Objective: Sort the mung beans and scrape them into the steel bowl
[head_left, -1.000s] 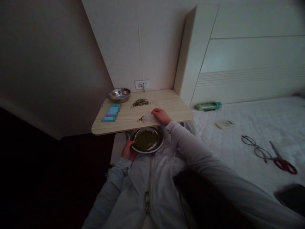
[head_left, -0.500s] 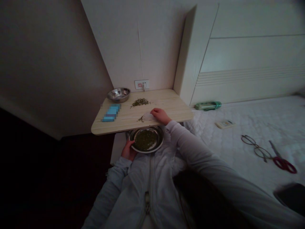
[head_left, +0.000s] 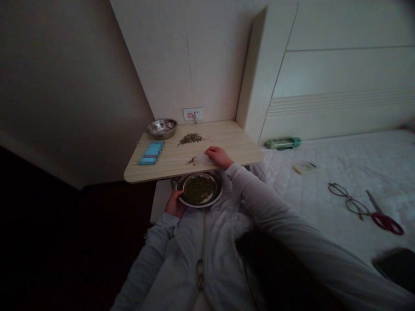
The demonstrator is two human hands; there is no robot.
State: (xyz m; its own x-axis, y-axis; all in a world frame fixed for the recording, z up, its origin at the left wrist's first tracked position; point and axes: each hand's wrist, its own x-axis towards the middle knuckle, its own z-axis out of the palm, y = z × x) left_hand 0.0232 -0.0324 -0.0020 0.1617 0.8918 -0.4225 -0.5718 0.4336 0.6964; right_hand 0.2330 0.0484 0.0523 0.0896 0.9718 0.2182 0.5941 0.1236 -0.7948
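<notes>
My left hand (head_left: 176, 204) holds a round, shiny steel basin (head_left: 218, 183) by its left side, thumb over the rim, fingers underneath. It sits above my lap, right up against the near edge of the pale wood-grain tabletop with rounded corners (head_left: 230, 134); I cannot tell whether the two touch. Dry green-brown leafy bits (head_left: 198, 189) cover most of the basin's bottom.

My right hand (head_left: 219, 157) rests low over the tabletop near its right end, just in from the near edge. Its fingers are bunched narrow beside a thin whitish patch (head_left: 202, 159); I cannot tell whether they pinch it. Left of that patch lies a small scatter of the same bits (head_left: 192, 161), close to the near edge. A strip of wood parts it from a larger green-brown heap (head_left: 191, 138) toward the far edge.

A small shiny steel bowl (head_left: 167, 133) fills the far left corner, with a flat blue rectangle blurred into blocks (head_left: 151, 153) along the left edge. My widest room to move is right of the heap, toward the far right corner, where the white panelled headboard (head_left: 311, 73) stands close.
</notes>
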